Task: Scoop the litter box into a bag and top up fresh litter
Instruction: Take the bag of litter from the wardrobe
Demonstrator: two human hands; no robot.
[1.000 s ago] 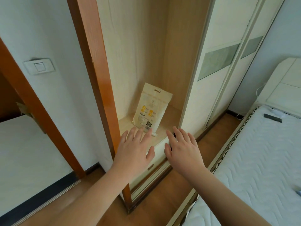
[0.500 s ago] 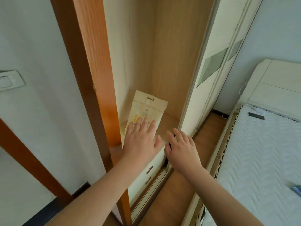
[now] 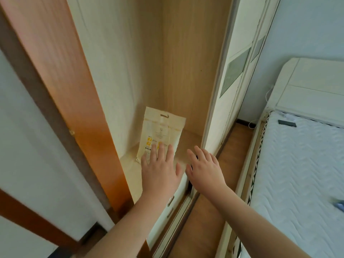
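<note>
Both hands have advanced toward the litter bag (image 3: pixel 163 131), which leans upright at the back of the wardrobe shelf (image 3: pixel 189 136). Left hand (image 3: pixel 160 170), fingers straight and spread, overlaps the bag's lower edge; contact cannot be confirmed. Right hand (image 3: pixel 204 170) hovers just right of the bag, open, holding nothing.

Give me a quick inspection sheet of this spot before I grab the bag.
Surface: wardrobe shelf, pale wood, bare beside the bag.
Job's things: cream litter bag stands upright, leaning in the back corner; no litter box or scoop seen.
Clutter: nothing seen.
Grips: left hand open, fingers overlapping the bag's lower edge, contact unclear; right hand open, beside it, holding nothing.
Cables: thin white cable by the headboard.
Surroundings: sliding door, mattress, wooden floor.
</note>
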